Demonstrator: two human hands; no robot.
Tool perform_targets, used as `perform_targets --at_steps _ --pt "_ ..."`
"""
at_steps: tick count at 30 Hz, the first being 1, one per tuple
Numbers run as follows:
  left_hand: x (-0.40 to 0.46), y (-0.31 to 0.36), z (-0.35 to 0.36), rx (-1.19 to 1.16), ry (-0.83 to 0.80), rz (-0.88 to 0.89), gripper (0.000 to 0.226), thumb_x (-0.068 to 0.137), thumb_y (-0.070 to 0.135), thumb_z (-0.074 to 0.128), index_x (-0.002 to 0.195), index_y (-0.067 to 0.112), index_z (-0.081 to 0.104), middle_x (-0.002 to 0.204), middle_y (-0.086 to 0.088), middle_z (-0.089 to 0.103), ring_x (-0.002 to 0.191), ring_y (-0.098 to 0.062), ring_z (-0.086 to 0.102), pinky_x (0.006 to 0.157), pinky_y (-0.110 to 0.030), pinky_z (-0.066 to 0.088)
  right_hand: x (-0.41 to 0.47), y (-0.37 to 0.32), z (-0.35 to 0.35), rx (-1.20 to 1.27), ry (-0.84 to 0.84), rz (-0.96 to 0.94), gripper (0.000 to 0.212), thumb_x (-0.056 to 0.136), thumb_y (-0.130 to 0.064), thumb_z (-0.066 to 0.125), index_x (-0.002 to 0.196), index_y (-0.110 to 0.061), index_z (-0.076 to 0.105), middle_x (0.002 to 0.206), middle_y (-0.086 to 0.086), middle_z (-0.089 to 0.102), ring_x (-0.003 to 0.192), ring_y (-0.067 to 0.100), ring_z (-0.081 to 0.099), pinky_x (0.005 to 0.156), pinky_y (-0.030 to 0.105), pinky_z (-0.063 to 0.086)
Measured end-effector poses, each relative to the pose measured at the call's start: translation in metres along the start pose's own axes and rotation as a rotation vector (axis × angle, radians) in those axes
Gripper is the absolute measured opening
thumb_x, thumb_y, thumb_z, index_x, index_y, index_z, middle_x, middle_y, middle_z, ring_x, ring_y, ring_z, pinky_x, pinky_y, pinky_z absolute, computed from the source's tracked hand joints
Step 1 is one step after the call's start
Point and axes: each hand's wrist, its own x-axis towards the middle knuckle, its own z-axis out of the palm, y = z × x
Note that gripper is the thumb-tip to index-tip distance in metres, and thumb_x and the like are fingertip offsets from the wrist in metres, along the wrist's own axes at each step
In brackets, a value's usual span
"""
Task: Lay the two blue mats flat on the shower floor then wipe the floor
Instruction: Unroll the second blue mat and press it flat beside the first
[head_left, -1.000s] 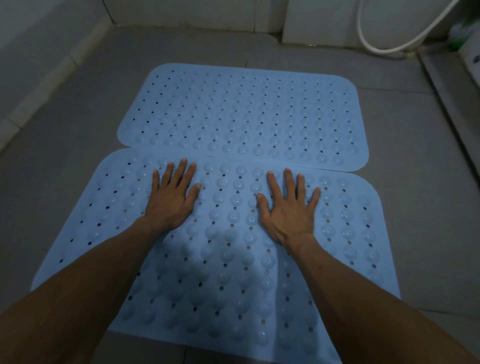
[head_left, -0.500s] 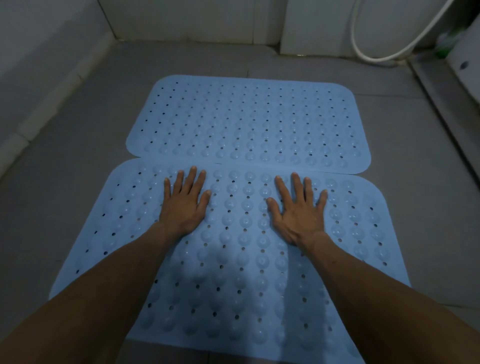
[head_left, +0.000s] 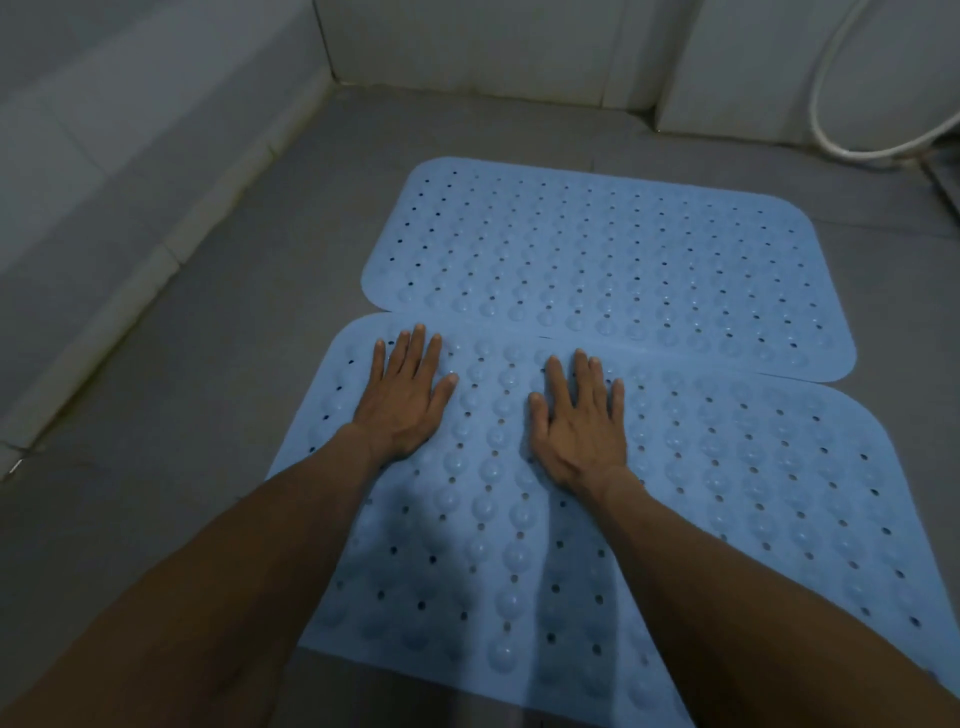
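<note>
Below us, two blue mats lie spread on the grey shower floor (head_left: 171, 374). The far mat (head_left: 613, 270) sits flat near the back wall; the near mat (head_left: 727, 467) lies just in front of it, their long edges touching or slightly overlapping. Our left hand (head_left: 402, 397) and right hand (head_left: 579, 423) press down on the near mat's far portion, palms flat, fingers straight and spread, gripping nothing. We judge the laying step nearly finished, with only this smoothing left. The wiping seems not begun: we see no cloth. A white hose (head_left: 831, 119) loops at the upper right.
</note>
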Motion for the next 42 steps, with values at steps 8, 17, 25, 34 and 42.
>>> perform_targets --at_steps 8,17,25,34,42 --pt "0.015 -0.005 0.012 0.033 0.091 0.032 0.063 0.100 0.051 0.008 0.156 0.022 -0.002 0.162 -0.002 -0.011 0.150 -0.017 -0.010 0.121 -0.045 -0.007 0.028 -0.036 0.020 -0.048 0.083 0.068 0.068 0.100 -0.057 0.005 0.160 -0.025 -0.003 0.167 0.002 -0.010 0.153 0.017 -0.015 0.122 0.048 -0.012" --pt "0.023 0.002 0.004 0.016 0.027 0.089 0.059 0.102 0.044 0.009 0.156 0.017 0.006 0.163 0.000 0.001 0.150 -0.016 -0.005 0.122 -0.041 -0.007 0.035 -0.031 0.010 0.081 0.091 0.089 0.060 0.105 -0.044 0.015 0.160 -0.022 0.010 0.167 -0.003 0.006 0.154 0.012 0.001 0.125 0.041 -0.002" --pt "0.029 0.011 0.017 -0.025 0.159 0.104 0.070 0.100 0.050 0.007 0.155 0.007 0.002 0.163 -0.010 -0.003 0.150 -0.021 -0.006 0.122 -0.045 -0.002 0.035 -0.030 0.018 -0.039 0.099 0.109 0.069 0.102 -0.053 0.004 0.158 -0.017 -0.009 0.165 0.006 -0.017 0.151 0.017 -0.021 0.123 0.047 -0.010" --pt "0.035 0.013 0.013 0.009 0.064 0.108 0.069 0.100 0.045 0.022 0.153 0.001 0.016 0.161 -0.017 0.009 0.150 -0.028 0.005 0.120 -0.050 0.010 0.037 -0.034 0.011 0.019 0.054 0.133 0.069 0.103 -0.050 0.014 0.159 -0.013 -0.007 0.166 0.009 -0.013 0.152 0.020 -0.019 0.125 0.045 -0.004" --pt "0.037 0.013 0.010 -0.026 0.054 0.124 0.070 0.100 0.043 0.035 0.151 -0.004 0.021 0.160 -0.019 0.013 0.149 -0.030 0.010 0.120 -0.051 0.012 0.041 -0.033 0.008 0.037 0.016 0.146 0.070 0.104 -0.049 0.021 0.159 -0.012 -0.001 0.166 0.009 -0.012 0.152 0.018 -0.018 0.125 0.043 -0.003"
